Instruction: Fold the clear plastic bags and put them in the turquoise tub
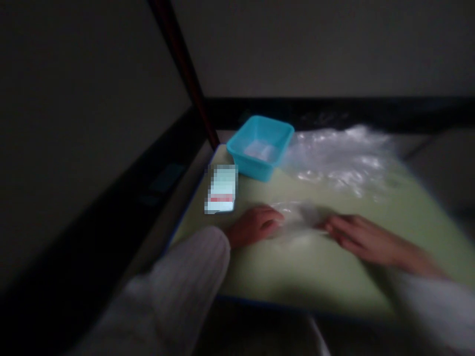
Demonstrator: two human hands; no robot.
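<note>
A hand could slide along the front of the bench [293,279], below the fingers [267,214] and their thin plastic [300,218]. Farther back, the blue tub [253,169] and crinkly plastic heap [341,155] (it spreads wide) block the way.

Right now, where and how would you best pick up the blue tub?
I'd pinch the near rim of the blue tub, coming from the person's side. It sits upright with an exposed rim, and its near wall faces the person. The right side seems harder: crumpled clear plastic crowds it.
</note>
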